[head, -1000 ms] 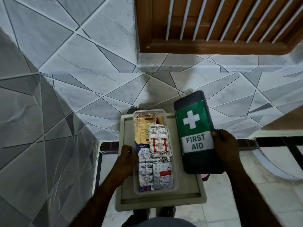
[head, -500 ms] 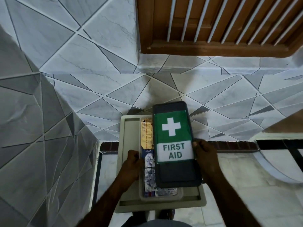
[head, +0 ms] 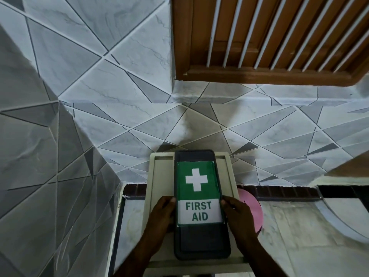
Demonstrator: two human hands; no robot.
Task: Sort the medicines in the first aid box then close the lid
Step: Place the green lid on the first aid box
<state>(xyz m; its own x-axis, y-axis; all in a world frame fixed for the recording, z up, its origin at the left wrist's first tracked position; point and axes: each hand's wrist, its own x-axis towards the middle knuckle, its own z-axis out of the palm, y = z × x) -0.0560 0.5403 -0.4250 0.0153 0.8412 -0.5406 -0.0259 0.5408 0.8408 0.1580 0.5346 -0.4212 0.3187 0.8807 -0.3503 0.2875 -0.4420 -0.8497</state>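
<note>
Your left hand (head: 162, 214) and right hand (head: 237, 214) each grip a long edge of the dark grey rectangular plastic lid (head: 200, 234), which lies flat in the middle of the cream plastic stand (head: 157, 176). It looks light, stiff and smooth: press along the rim, not the label.

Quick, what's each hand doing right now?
Left hand: grips the lid at its left edge.
Right hand: grips the lid at its right edge.
</note>
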